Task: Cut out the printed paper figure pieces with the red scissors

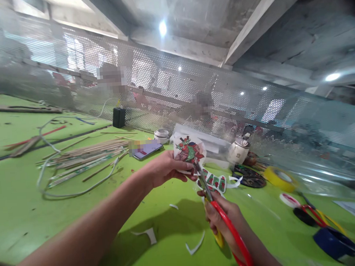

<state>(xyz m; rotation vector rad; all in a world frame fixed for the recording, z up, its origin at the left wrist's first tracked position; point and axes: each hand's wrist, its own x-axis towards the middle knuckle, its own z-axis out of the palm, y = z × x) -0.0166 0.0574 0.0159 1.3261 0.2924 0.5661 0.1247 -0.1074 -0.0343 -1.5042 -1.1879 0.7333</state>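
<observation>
My left hand (170, 168) pinches a white paper cutout (189, 150) printed with a colourful figure in green and red. Closed round the handles of red and yellow scissors (229, 222) is my right hand (225, 214). The blades point up and away, their tips at the lower edge of the paper, near my left fingertips. Just behind the scissors lie several small printed cutouts (213, 181) in green and red. White paper scraps (151, 235) are scattered on the green table (122, 218) below my hands.
Thin wooden sticks (90, 153), a white cable (78, 194) and a phone (146, 150) lie to the left. Rightward are yellow tape (279, 178), blue tape (335, 241), a second pair of scissors (315, 214) and a pale jug (238, 149). A perforated screen (162, 89) stands behind.
</observation>
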